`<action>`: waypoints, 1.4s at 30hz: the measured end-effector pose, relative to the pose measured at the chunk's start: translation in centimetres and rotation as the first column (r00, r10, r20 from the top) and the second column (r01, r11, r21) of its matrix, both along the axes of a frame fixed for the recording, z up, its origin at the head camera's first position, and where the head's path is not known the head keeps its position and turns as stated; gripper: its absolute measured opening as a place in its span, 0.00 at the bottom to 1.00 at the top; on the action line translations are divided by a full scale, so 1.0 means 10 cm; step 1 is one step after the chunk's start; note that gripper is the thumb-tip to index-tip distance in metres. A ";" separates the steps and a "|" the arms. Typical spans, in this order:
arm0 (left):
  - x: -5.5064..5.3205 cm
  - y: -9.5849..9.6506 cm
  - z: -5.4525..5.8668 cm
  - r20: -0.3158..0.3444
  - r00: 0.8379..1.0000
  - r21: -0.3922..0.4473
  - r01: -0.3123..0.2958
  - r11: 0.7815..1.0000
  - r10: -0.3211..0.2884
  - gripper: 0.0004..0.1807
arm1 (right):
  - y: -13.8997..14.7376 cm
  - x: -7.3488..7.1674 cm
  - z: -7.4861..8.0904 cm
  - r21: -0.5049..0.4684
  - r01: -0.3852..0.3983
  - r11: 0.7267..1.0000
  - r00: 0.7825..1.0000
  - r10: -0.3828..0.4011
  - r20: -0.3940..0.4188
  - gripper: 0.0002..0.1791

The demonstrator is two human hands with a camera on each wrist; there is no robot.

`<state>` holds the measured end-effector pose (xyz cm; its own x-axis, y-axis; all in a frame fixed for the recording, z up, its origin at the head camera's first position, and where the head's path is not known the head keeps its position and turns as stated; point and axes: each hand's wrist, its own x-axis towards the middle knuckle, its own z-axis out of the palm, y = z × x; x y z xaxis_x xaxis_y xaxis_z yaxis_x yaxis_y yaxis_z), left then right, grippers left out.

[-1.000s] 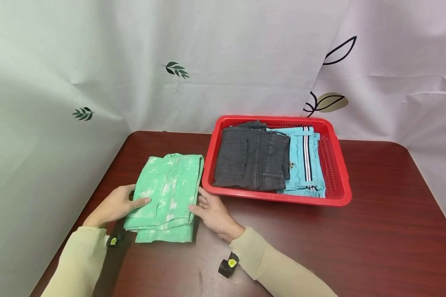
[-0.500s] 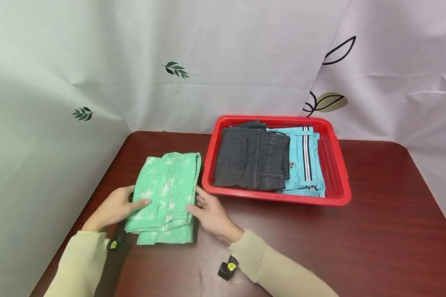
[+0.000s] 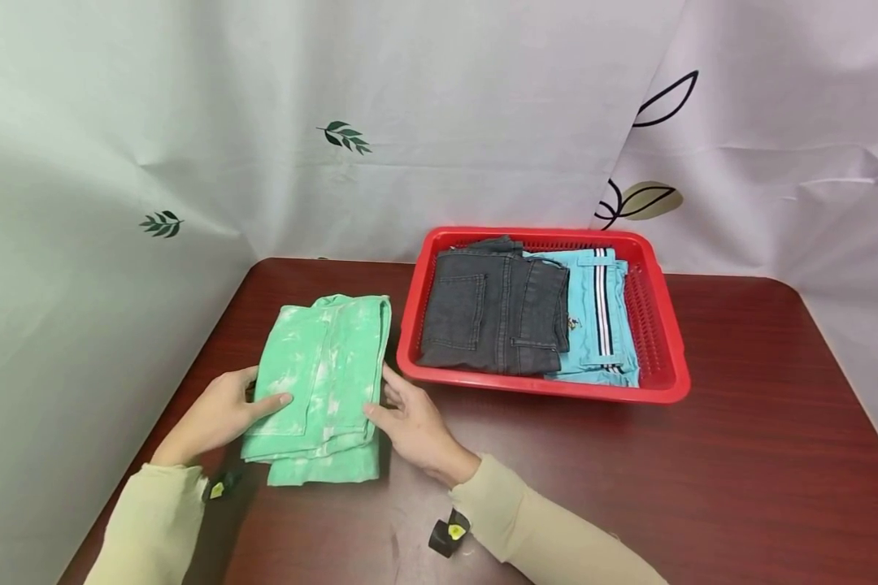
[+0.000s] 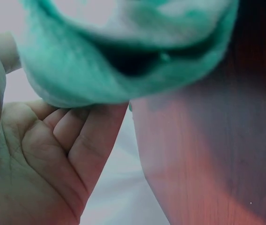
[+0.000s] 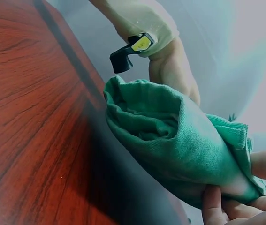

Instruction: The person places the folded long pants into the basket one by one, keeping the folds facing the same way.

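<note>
Folded green trousers with white blotches, a stitched pocket and a seam are held between both hands at the left of the table. My left hand grips their left edge, thumb on top and the other fingers underneath. On the opposite edge, my right hand pinches the layers between thumb and fingers. In the left wrist view, the rounded green fold rests over my fingers. The right wrist view shows the rolled layers of the green cloth from the end, raised above the tabletop.
A red plastic basket stands right of the green trousers. Inside lie folded dark grey jeans and, beside them, folded light blue trousers with a striped band. White curtains hang behind and left of the brown table.
Both hands have shifted the green trousers slightly left, away from the basket, and their lower edge sits a little nearer me. The basket and its clothes have not moved.
</note>
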<state>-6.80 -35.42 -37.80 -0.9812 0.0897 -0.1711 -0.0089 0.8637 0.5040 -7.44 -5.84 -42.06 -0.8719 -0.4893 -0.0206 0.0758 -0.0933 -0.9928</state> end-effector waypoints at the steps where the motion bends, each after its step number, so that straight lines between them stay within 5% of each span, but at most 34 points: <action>1: 0.01 0.00 0.01 0.000 1.000 0.003 -0.003 1.000 0.003 0.31 | 0.00 0.00 0.00 -0.004 -0.002 1.000 1.000 0.002 -0.005 0.37; 13: 0.07 0.04 0.07 -0.027 0.999 0.016 -0.039 0.999 0.039 0.34 | 0.07 -0.01 0.09 -0.051 -0.044 0.998 0.999 0.043 -0.024 0.39; 30: 0.11 0.19 0.16 -0.093 0.994 0.097 -0.050 0.994 0.059 0.34 | 0.19 -0.01 0.29 -0.019 0.006 1.000 0.998 -0.007 -0.062 0.39; 42: 0.15 0.31 0.22 -0.187 0.978 0.174 -0.063 0.983 0.096 0.22 | 0.33 0.00 0.44 -0.047 -0.027 0.999 0.997 0.024 -0.075 0.40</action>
<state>-5.31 -32.29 -35.63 -0.9992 0.0217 0.0334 0.0380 0.7678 0.6396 -7.43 -2.54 -37.62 -0.8573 -0.5104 0.0676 0.0049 -0.1394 -0.9902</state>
